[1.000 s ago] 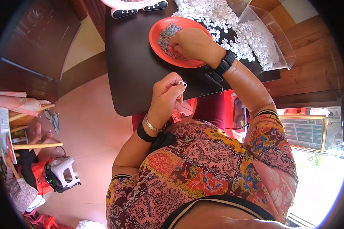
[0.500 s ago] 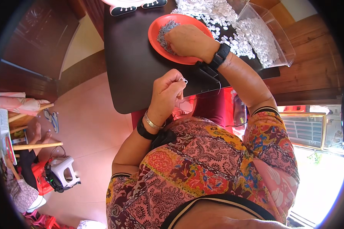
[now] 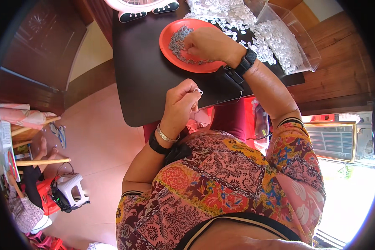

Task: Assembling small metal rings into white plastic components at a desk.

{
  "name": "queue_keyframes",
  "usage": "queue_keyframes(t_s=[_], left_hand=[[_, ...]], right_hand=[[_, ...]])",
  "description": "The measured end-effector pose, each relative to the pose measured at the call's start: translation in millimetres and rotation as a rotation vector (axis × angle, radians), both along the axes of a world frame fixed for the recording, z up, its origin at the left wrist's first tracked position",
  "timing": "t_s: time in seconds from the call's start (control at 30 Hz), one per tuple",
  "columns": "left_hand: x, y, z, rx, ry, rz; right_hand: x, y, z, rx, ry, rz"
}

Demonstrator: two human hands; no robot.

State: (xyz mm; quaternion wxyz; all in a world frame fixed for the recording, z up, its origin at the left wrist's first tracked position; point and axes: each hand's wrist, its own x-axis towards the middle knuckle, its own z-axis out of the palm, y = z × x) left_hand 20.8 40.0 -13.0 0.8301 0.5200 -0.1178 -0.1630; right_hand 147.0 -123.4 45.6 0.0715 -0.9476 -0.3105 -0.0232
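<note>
Plainly, the left hand (image 3: 181, 102) is held nearly closed, its fingers curled inward, and a small white clip (image 3: 198, 91) is pinched at the thumb side, with only its end left showing. The right hand (image 3: 210, 43) is turned palm down, its fingers bent together toward the grey pins (image 3: 181, 33); because the fingertips are partly covered by the hand itself, it cannot be told how far they are parted or whether a pin has been taken. The pins are heaped in the red plate (image 3: 208, 68), mostly to the left of the right hand and below its fingers, while the clip is held nearer the body, apart from the plate and beyond its lower rim. The plate is set on the dark table (image 3: 137, 75), and a black device (image 3: 232, 77) is seen near the right wrist, which is circled by a black watch (image 3: 246, 60). To the right of the plate, loose white pieces (image 3: 257, 50) are scattered over the table, and more are heaped in a clear bin (image 3: 313, 52). At the upper edge, a pink-and-white object (image 3: 133, 7) with shoe-shaped feet is partly cut off.
</note>
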Motion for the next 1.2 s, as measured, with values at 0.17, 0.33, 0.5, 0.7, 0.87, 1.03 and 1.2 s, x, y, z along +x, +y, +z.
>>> queue_keyframes(t_s=[0.17, 0.33, 0.5, 0.7, 0.87, 1.03, 1.2], left_hand=[[1, 0, 3, 0.016, -0.015, 0.003], [0, 1, 0, 0.000, 0.010, -0.001], [1, 0, 0, 0.001, 0.009, -0.006], [2, 0, -3, -0.002, -0.014, 0.003], [2, -1, -4, -0.010, 0.002, 0.010], [2, -1, -4, 0.031, -0.012, 0.034], [0, -2, 0, 0.070, -0.074, 0.032]], right_hand=[[-1, 11, 2, -0.218, -0.006, -0.018], [-2, 24, 0, -0.299, -0.078, 0.007], [9, 19, -8, -0.249, -0.058, 0.010], [8, 22, -1, -0.301, 0.001, -0.019], [1, 4, 4, 0.110, -0.093, 0.023], [-53, -15, 9, 0.769, 0.319, 0.001], [-101, -24, -6, 1.256, 0.670, -0.058]])
